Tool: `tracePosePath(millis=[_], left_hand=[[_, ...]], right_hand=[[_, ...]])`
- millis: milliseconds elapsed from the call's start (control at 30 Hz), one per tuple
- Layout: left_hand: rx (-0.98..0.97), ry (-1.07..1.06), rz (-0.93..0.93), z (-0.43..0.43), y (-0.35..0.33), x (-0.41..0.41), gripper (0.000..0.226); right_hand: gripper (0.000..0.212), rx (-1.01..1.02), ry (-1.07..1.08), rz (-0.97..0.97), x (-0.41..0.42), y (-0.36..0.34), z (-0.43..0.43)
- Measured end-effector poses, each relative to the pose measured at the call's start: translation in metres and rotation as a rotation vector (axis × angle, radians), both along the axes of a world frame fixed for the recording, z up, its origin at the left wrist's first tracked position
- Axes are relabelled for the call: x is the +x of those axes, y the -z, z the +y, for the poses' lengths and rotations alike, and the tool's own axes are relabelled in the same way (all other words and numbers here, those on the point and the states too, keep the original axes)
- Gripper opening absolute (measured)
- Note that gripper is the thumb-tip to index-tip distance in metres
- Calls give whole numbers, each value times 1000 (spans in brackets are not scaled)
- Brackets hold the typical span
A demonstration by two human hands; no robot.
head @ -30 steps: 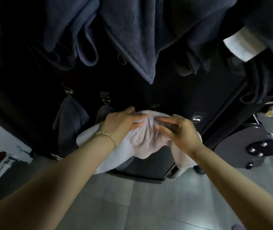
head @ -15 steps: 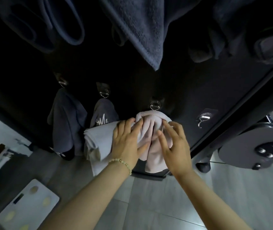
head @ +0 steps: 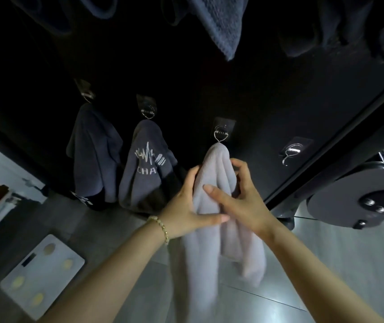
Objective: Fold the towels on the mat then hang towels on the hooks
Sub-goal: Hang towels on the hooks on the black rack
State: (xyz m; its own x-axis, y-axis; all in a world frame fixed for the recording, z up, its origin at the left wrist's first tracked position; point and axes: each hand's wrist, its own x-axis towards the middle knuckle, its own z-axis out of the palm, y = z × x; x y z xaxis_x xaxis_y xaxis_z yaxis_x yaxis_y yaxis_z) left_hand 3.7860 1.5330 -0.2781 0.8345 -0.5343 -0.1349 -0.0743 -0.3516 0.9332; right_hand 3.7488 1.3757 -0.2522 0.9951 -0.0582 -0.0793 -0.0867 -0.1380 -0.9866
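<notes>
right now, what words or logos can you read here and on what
"CHA": white letters under a zigzag logo on the grey towel; the rest is not visible.
White mark low on the dark towel: too blurred to read.
Nothing else readable.

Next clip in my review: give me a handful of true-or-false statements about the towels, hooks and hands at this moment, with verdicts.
1. The light towel hangs from the third hook from the left. True.
2. The rightmost hook carries a towel. False: it is bare.
3. Both hands hold the light towel. True: the left hand and right hand grip it just below its hook.
4. The bracelet is worn on the right arm. False: it sits by the left hand.
5. The logo towel hangs on the second hook from the left. True.
</notes>
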Motion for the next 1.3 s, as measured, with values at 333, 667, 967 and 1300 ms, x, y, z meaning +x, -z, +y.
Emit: tracePosePath(millis=[333,667,967,1300], left_hand=[[273,-124,33,15,53,-2,70],[270,-178,-285,49,36,-30,55],[623,362,-666,48,27,-94,88],[659,966,-824,-92,45,-286,102]], right_hand=[[58,-249,181,-114,27,26,12],[71,-412,242,-46,-4,37,15],[73,-719,513,111,-185,46,-21],[84,-913,786,686,-530,82,-60]])
